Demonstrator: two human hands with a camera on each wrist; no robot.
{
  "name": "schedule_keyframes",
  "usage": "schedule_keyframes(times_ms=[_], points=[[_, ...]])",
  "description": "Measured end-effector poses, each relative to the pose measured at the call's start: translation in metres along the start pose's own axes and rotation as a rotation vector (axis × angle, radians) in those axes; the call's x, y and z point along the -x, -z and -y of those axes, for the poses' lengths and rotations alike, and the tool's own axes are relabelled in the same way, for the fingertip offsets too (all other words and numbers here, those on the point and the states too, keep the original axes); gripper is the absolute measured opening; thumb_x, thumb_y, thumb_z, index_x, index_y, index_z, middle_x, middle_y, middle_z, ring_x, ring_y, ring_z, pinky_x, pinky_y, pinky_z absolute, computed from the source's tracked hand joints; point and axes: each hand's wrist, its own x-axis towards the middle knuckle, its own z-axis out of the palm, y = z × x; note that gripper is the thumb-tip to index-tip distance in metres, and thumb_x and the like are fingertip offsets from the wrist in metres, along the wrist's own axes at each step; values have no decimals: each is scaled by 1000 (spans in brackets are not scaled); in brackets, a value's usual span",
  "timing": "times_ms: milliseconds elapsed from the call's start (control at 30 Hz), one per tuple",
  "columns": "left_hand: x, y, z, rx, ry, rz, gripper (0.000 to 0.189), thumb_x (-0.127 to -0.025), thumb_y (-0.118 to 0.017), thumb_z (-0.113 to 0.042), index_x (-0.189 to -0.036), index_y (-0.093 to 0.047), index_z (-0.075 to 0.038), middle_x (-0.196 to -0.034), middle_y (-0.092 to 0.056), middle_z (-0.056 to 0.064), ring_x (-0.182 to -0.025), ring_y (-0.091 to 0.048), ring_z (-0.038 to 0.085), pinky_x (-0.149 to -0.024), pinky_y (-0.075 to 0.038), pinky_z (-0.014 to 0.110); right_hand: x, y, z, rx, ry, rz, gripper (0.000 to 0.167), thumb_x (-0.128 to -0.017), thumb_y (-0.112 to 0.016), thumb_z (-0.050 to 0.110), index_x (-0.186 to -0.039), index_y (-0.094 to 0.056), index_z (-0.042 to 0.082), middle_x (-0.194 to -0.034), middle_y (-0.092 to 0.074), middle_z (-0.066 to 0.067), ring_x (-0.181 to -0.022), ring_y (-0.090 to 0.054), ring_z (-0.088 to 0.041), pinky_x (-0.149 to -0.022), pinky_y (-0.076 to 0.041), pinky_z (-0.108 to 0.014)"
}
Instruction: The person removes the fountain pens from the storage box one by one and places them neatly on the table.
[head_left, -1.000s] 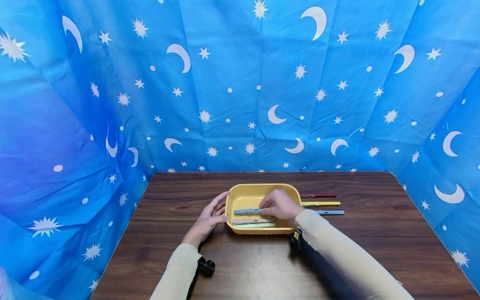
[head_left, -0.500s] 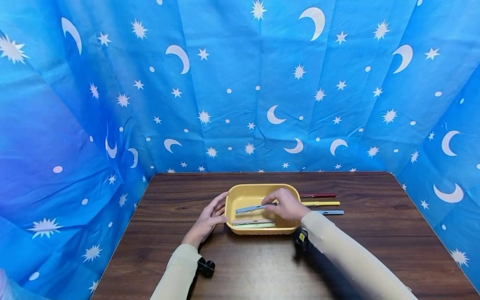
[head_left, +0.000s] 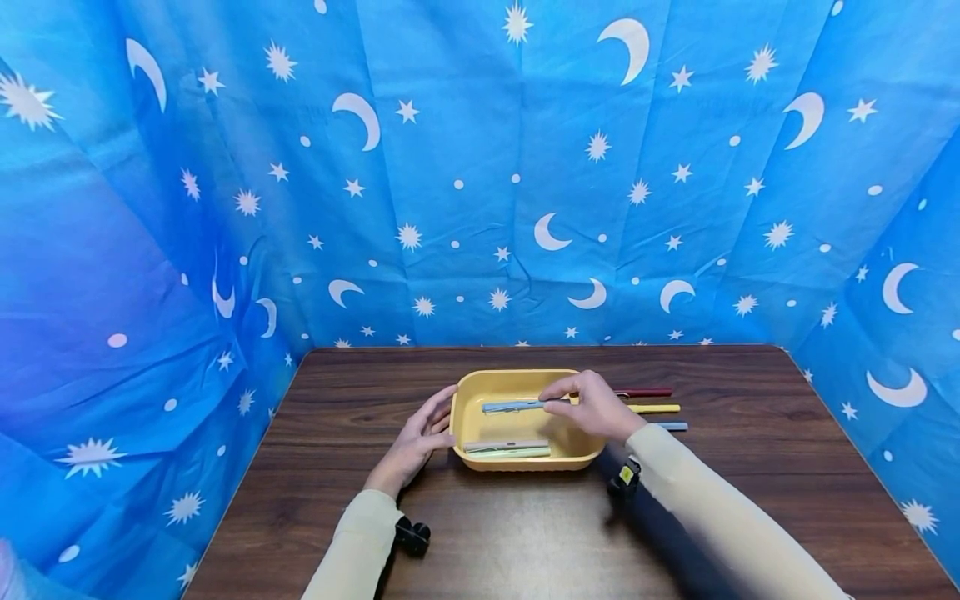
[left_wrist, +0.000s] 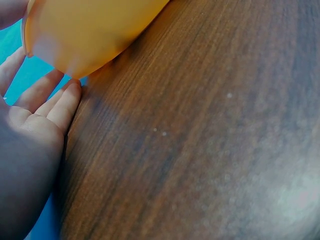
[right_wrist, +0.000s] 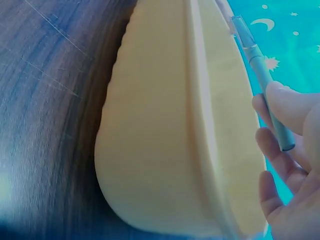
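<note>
Yellow tray (head_left: 525,465) sat low centre of the frame on a dark wood-grain table (head_left: 337,383). Right hand (head_left: 594,405) was over the tray's right part, thumb and forefinger pinching a blue-grey pen (head_left: 512,407) — cap end pointing left, pen lying over the tray's interior, roughly level in the head view. Right wrist view showed the other fingers loosely bent, off the pen.

Left hand (head_left: 417,435) was at the tray's left end, fingers fairly straight along the outer wall, thumb by the rim.

In the tray, lower left: a pinkish-grey pen (head_left: 502,446) and a pale green pen (head_left: 517,453), side by side. Right of the tray — dark red pen (head_left: 648,392), yellow pen (head_left: 658,409), light blue pen (head_left: 675,427), stacked downward in the frame, left ends hidden. Blue moon-and-star cloth (head_left: 480,125) filled the upper frame.
</note>
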Motion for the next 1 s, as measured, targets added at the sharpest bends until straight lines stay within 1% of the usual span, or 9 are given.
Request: schedule_keyframes(times_ms=[100,200,300,400,533,633,767,1000], points=[[-1,0,1,-8,3,-6,85,-92,-69,3,-166,-32,-18,-170,-32,13,-157,-30,34,-119,-38,28,7,9,-1,-7,-32,-32,17,-98,-76,18,-113,-83,19,-117,-78,3,-112,-70,-19,-93,-58,-41],[-2,1,2,-5,1,-1,84,-93,-69,2,-166,-32,-19,-170,-32,13,-157,-30,34,-119,-39,27,12,18,-3,-19,-62,-66,16,-97,-77,19,-111,-83,21,-114,-79,4,-107,-70,-18,-88,-59,-35],[-1,1,0,-2,-1,6,84,-93,-69,1,-166,-32,-20,-170,-32,13,-157,-31,34,-119,-39,29,18,28,-6,-24,-75,-96,16,-96,-78,18,-111,-83,20,-112,-79,2,-104,-71,-18,-84,-60,-29],[-1,1,-1,-1,-8,11,84,-93,-69,1,-166,-32,-20,-170,-32,13,-157,-30,34,-120,-38,31,25,37,-10,-10,-71,-128,18,-95,-79,19,-112,-83,18,-113,-79,0,-103,-72,-18,-82,-62,-25],[0,0,-1,-3,-12,10,84,-93,-70,0,-166,-32,-20,-170,-32,14,-157,-30,35,-121,-37,32,35,48,-17,14,-62,-166,19,-95,-79,20,-112,-83,16,-111,-79,-3,-92,-71,-17,-75,-61,-25],[-1,0,-1,-2,-12,8,84,-93,-70,1,-166,-33,-20,-170,-32,13,-157,-30,34,-121,-38,31,43,55,-24,18,-70,-184,17,-95,-79,21,-111,-83,17,-109,-79,-2,-87,-69,-17,-71,-61,-26],[-1,0,-1,-1,-12,7,83,-93,-69,1,-165,-33,-20,-170,-32,13,-157,-30,35,-120,-38,30,54,64,-33,22,-98,-195,16,-96,-78,22,-111,-82,20,-108,-78,2,-89,-69,-17,-72,-61,-27],[1,-1,-1,3,-17,9,84,-94,-68,4,-166,-31,-17,-170,-32,15,-156,-30,36,-119,-40,28,79,75,-49,37,-136,-243,17,-98,-75,24,-113,-81,18,-112,-77,-2,-92,-67,-20,-75,-60,-25]])
